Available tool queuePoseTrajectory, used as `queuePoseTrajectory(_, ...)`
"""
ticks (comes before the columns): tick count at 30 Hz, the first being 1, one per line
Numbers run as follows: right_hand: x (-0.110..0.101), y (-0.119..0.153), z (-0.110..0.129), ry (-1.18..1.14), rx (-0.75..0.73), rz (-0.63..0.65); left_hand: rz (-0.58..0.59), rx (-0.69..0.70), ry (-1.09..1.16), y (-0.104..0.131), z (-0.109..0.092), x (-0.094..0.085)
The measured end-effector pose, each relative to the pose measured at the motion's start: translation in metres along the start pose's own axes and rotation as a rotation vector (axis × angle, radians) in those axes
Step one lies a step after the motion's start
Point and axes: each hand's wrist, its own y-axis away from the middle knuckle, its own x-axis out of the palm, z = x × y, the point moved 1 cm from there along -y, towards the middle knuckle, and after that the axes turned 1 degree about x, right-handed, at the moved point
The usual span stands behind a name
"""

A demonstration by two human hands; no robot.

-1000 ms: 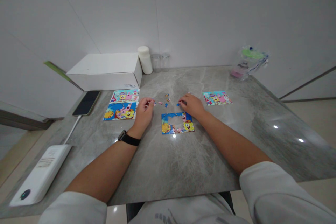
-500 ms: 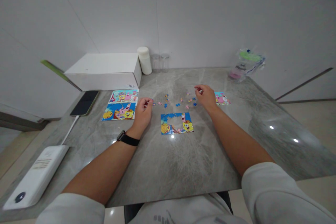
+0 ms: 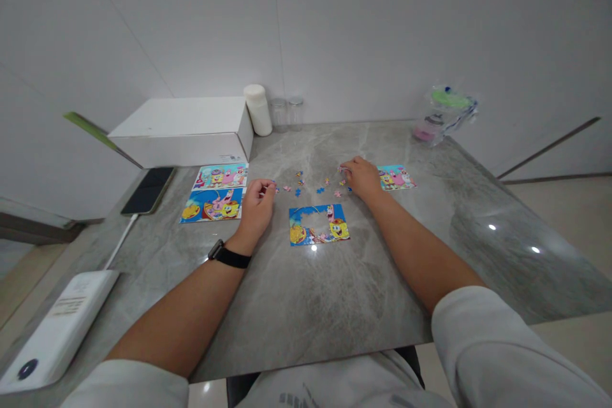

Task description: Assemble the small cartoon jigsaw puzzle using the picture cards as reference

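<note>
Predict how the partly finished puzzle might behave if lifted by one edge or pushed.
The partly finished puzzle would probably bend or shed pieces if lifted, being thin with a jagged gap. Pushed, it would likely slide flat across the smooth-looking tabletop.

Your right hand [image 3: 362,177] covers the left end of the picture card [image 3: 396,177] beside it, and you can't tell whether its fingertips grip the piece under them. Your left hand [image 3: 258,204] curls so that whatever its fingers may pinch is mostly hidden. The prints on the loose puzzle pieces [image 3: 320,190] are too small to make out, as is the label on the white box [image 3: 182,134]. The left edge clips the white device [image 3: 60,331]; the bottom edge cuts off both your sleeves [image 3: 497,344].
</note>
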Motion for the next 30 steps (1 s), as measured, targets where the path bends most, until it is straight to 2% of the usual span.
queuePoseTrajectory(4,-0.015,-0.007,-0.007,-0.048,0.053,-0.072,0.006,0.008,0.000,0.000,-0.001,0.000)
queuePoseTrajectory(6,-0.022,-0.014,-0.012,-0.048,0.059,-0.057,0.007,0.015,-0.001,0.001,-0.002,0.000)
queuePoseTrajectory(10,-0.028,-0.030,-0.016,0.021,0.012,0.079,0.006,0.029,-0.007,0.001,-0.006,-0.001)
queuePoseTrajectory(16,-0.021,-0.051,-0.010,0.092,-0.098,0.281,0.008,0.041,-0.018,0.001,-0.008,-0.002)
queuePoseTrajectory(23,-0.019,-0.052,-0.007,0.098,-0.232,0.499,0.013,0.057,-0.011,0.001,-0.005,0.000)
queuePoseTrajectory(30,-0.020,-0.042,0.002,0.141,-0.369,0.547,0.017,0.070,-0.017,0.001,-0.007,0.001)
